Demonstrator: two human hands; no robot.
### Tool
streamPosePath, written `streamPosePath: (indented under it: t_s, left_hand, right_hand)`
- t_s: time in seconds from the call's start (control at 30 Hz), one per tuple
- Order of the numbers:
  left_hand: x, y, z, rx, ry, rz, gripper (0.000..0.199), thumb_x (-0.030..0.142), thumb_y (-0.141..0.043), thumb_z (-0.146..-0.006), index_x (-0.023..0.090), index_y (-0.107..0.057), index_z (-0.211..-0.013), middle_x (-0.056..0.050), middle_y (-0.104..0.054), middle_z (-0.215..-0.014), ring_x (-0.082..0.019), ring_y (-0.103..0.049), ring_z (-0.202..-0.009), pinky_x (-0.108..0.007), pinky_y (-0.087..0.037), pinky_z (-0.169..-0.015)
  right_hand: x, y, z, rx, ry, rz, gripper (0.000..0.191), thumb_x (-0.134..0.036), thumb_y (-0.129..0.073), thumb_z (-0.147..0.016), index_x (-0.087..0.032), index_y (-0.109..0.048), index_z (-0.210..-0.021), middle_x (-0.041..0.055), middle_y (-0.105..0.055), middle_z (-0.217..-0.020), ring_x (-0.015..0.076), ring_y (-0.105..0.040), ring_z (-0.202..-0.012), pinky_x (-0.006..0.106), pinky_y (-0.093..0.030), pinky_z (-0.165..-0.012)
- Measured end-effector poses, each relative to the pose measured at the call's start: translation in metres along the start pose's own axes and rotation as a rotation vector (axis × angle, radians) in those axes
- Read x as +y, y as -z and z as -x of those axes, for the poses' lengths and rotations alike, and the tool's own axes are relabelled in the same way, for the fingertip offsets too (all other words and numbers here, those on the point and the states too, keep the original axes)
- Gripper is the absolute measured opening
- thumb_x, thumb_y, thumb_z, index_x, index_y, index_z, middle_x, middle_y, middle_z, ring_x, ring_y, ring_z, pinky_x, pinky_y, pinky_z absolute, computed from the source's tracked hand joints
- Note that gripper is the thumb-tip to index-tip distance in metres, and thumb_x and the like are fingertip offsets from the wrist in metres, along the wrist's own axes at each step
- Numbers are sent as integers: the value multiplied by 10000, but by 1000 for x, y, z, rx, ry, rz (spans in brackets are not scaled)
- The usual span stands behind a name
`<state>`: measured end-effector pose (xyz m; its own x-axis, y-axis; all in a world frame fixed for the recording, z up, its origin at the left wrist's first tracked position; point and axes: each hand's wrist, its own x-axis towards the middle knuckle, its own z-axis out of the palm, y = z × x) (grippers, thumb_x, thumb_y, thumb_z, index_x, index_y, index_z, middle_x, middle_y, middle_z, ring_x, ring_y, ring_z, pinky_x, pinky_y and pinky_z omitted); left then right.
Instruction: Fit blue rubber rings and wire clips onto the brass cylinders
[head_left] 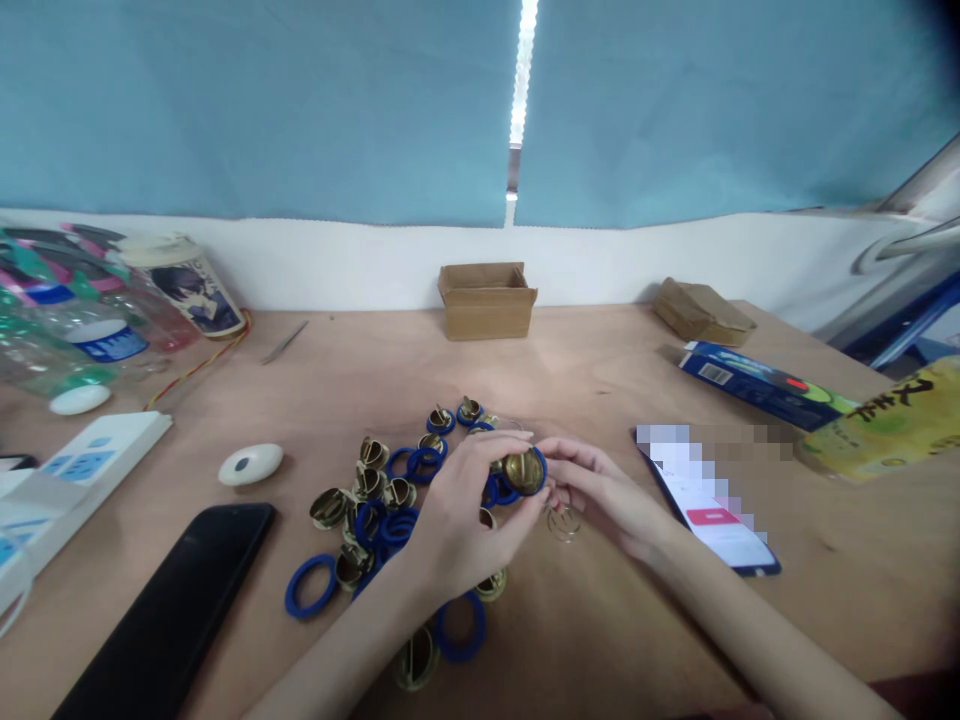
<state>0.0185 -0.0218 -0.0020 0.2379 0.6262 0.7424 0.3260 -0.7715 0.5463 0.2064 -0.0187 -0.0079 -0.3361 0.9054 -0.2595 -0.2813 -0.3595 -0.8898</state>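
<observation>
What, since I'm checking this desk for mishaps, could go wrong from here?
The brass-coloured piece pinched in the left hand could slip and drop among the scattered pieces. The left forearm crosses over that cluster, so it might knock some blue rings aside. Thin wire rings show by the fingertips of the right hand; whether held or lying I cannot tell, but they could easily be snagged or mislaid.
</observation>
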Motion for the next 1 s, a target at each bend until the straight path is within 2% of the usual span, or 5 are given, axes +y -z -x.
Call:
streamPosePath:
  t_s: [0.33,0.47,0.67,0.87,1.0]
  left_hand:
    - [0,1,0,-4,12,-9,425,111,-719,-788,195,-547,-1167,-106,-680,-1139,-246,-652,-1108,-432,-542,-969]
    - [0,1,2,-3,32,-47,497,131,-731,-783,184,-522,-1230,-112,-670,-1163,-240,-655,-1106,-412,-546,-971]
    - [1,2,4,-9,56,-19,633,136,-742,-767,174,-448,-1326,-145,-613,-1268,-265,-616,-1189,-438,-527,-1021]
    - [3,4,-1,-25,13,-9,503,102,-685,-785,192,-484,-1237,-132,-639,-1196,-268,-621,-1147,-464,-531,-985]
    - [4,5,-3,-14,9,-7,408,66,-640,-802,203,-522,-1169,-113,-657,-1127,-251,-636,-1086,-440,-545,-935]
  right_hand:
    - [0,0,0,-5,9,12,197,-329,-811,-770,-207,-723,-896,-21,-628,-748,75,-550,-613,209,-415,-587]
    - [0,0,1,-9,22,21,195,-328,-812,-769,-205,-715,-885,-21,-626,-768,77,-553,-624,209,-415,-590]
    - [0,-2,0,38,57,133,205,-348,-781,-789,-176,-674,-760,-31,-598,-642,77,-492,-558,217,-368,-564]
    - [-2,-4,0,65,72,181,221,-354,-763,-784,-177,-653,-710,-35,-571,-584,88,-463,-523,237,-335,-538]
    - [-2,1,-2,112,93,177,241,-370,-754,-781,-176,-637,-699,-35,-559,-566,92,-450,-508,238,-320,-525]
